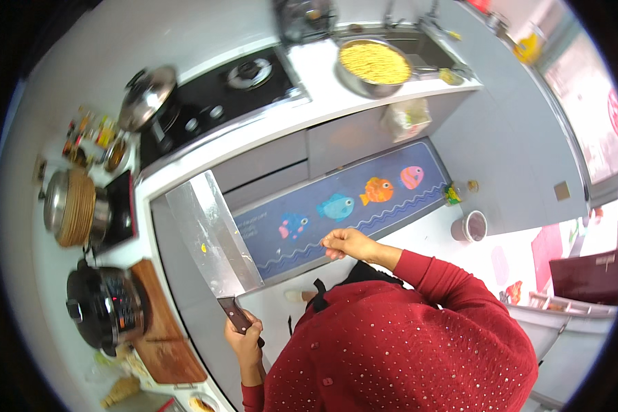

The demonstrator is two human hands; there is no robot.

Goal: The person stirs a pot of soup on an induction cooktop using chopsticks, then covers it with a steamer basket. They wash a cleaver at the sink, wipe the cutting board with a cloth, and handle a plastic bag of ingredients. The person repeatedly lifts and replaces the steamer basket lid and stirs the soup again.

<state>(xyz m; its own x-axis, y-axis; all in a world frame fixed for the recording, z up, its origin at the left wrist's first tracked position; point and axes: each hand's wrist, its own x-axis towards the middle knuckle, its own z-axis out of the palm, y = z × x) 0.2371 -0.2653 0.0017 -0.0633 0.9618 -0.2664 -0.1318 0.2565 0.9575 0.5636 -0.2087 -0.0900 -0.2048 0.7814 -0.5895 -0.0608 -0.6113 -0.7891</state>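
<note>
My left hand (244,332) is wrapped around the dark riveted handle of a wide cleaver (219,237). The blade points up and away from me, over the cabinet fronts and the edge of the floor mat. A small yellow fragment clings to the steel. My right hand (347,244) is held in front of my torso, above the mat with fish pictures (335,206). Its fingers are curled in, and nothing shows between them. On the counter near the sink, a large metal bowl (373,87) is filled with yellow strips.
Left of the cleaver, a wooden cutting board (159,324) lies beside a black electric cooker (105,304). A steamer pot (72,208) and a lidded pan (149,98) by the gas hob (226,98) stand farther along. A bin (468,226) and a bottle (453,193) are on the floor at right.
</note>
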